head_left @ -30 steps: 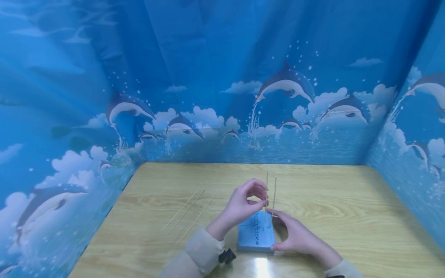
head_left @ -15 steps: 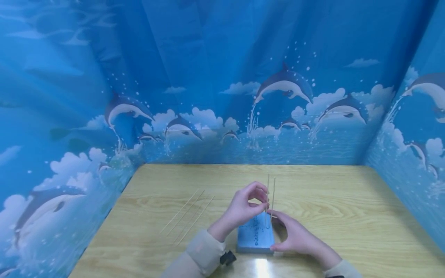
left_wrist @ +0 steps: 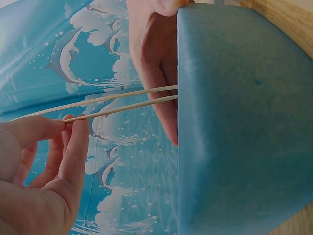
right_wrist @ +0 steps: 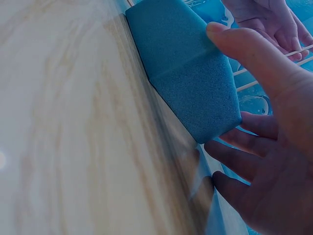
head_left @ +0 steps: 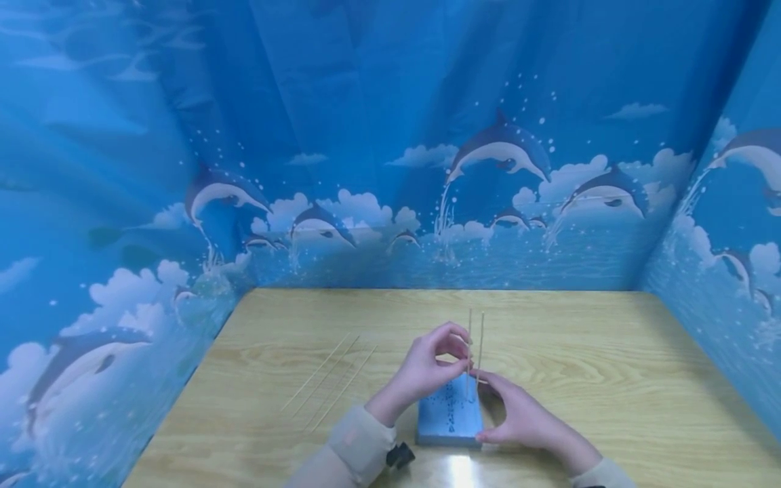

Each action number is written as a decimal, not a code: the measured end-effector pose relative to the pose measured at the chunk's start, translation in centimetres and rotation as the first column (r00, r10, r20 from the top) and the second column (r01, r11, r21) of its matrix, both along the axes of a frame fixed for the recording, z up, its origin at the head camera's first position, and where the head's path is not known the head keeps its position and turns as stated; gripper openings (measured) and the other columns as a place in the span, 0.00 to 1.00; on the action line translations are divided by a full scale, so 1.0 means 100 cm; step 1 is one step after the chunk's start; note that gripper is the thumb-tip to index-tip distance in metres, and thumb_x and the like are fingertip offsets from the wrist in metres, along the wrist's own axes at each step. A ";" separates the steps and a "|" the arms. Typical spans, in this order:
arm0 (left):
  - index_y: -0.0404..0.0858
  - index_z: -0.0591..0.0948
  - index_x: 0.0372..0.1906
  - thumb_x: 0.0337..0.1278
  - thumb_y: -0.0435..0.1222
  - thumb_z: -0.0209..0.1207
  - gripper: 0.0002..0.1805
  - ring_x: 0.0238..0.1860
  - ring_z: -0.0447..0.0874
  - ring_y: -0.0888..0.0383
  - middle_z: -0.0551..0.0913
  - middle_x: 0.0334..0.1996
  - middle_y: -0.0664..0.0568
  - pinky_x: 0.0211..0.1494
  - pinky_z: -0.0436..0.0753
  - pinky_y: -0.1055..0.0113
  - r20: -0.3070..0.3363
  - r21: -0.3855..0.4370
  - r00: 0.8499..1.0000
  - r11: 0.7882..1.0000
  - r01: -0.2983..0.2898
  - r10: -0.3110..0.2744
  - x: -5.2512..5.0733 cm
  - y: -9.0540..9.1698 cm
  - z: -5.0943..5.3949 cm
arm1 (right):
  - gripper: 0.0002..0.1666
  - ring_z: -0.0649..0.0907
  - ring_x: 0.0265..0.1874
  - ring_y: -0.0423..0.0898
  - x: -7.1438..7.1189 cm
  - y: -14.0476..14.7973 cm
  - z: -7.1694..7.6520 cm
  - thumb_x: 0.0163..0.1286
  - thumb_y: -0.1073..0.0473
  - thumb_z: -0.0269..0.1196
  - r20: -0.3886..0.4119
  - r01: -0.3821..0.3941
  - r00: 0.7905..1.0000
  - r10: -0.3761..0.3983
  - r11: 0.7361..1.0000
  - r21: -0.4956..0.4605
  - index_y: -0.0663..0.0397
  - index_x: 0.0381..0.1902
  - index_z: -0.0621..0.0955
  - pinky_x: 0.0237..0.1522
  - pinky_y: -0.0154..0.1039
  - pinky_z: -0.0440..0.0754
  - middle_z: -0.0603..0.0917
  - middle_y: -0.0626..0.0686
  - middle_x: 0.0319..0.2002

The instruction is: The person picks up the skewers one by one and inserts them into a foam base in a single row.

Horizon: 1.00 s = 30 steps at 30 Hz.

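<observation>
A light blue foam block (head_left: 434, 421) with dark specks on its top lies on the table. Two thin bamboo skewers stand nearly upright at its right side. My left hand (head_left: 424, 364) pinches the nearer-left skewer (left_wrist: 122, 108) between thumb and fingertips, above the block. Beside it the second skewer (head_left: 481, 339) stands unheld, slightly apart. My right hand (head_left: 526, 415) holds the block at its right side, thumb near the front corner and fingers at the back. In the right wrist view the thumb presses one edge of the foam block (right_wrist: 190, 73). The skewers' lower tips are hidden.
Several loose skewers (head_left: 329, 379) lie slanted on the wooden table (head_left: 586, 352), left of my left forearm. Blue dolphin-print curtains (head_left: 366, 135) enclose the back and sides of the table.
My left hand and the skewer it pinches have sunk slightly toward the block. My right hand keeps its hold on the block in the same place.
</observation>
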<state>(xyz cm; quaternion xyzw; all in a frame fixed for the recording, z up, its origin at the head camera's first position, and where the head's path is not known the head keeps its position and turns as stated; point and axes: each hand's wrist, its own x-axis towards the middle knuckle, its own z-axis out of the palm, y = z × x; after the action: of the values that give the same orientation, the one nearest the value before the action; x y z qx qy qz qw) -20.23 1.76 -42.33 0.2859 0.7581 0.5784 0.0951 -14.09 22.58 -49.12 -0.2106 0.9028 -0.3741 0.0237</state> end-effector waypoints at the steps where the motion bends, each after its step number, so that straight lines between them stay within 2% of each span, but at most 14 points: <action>1: 0.42 0.78 0.49 0.56 0.24 0.64 0.18 0.40 0.85 0.64 0.86 0.40 0.44 0.41 0.87 0.74 0.001 -0.001 1.000 1.000 0.001 -0.001 0.000 0.000 0.000 | 0.63 0.78 0.61 0.59 0.000 0.000 0.000 0.42 0.39 0.78 0.000 -0.001 1.000 0.001 1.000 -0.001 0.63 0.70 0.66 0.64 0.62 0.72 0.74 0.61 0.67; 11: 0.42 0.78 0.50 0.55 0.25 0.64 0.18 0.40 0.85 0.66 0.87 0.38 0.49 0.41 0.87 0.75 0.014 -0.013 1.000 1.000 -0.007 0.007 0.002 0.001 -0.001 | 0.63 0.77 0.63 0.61 0.001 0.000 0.002 0.42 0.41 0.79 0.012 -0.002 1.000 0.002 1.000 -0.011 0.65 0.70 0.66 0.65 0.61 0.72 0.72 0.63 0.68; 20: 0.42 0.79 0.50 0.57 0.27 0.64 0.17 0.40 0.84 0.67 0.87 0.38 0.51 0.41 0.87 0.74 0.023 -0.014 1.000 1.000 -0.019 0.020 -0.001 0.000 -0.003 | 0.64 0.77 0.63 0.59 -0.002 0.000 0.000 0.42 0.40 0.78 0.014 -0.007 1.000 0.007 1.000 -0.017 0.63 0.71 0.65 0.66 0.61 0.70 0.72 0.61 0.69; 30: 0.43 0.79 0.50 0.56 0.26 0.65 0.17 0.39 0.84 0.67 0.86 0.37 0.51 0.41 0.87 0.74 0.018 0.000 1.000 1.000 -0.004 0.004 0.000 0.000 -0.005 | 0.63 0.77 0.62 0.60 -0.002 0.000 -0.001 0.42 0.41 0.79 0.004 -0.010 1.000 0.010 1.000 -0.024 0.64 0.71 0.65 0.65 0.60 0.71 0.72 0.62 0.69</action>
<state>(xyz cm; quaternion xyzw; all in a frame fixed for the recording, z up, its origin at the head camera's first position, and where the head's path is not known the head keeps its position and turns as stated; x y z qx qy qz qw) -20.24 1.75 -42.85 0.2792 0.7579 0.5810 0.1007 -14.27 22.62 -49.17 -0.2147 0.8972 -0.3851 0.0248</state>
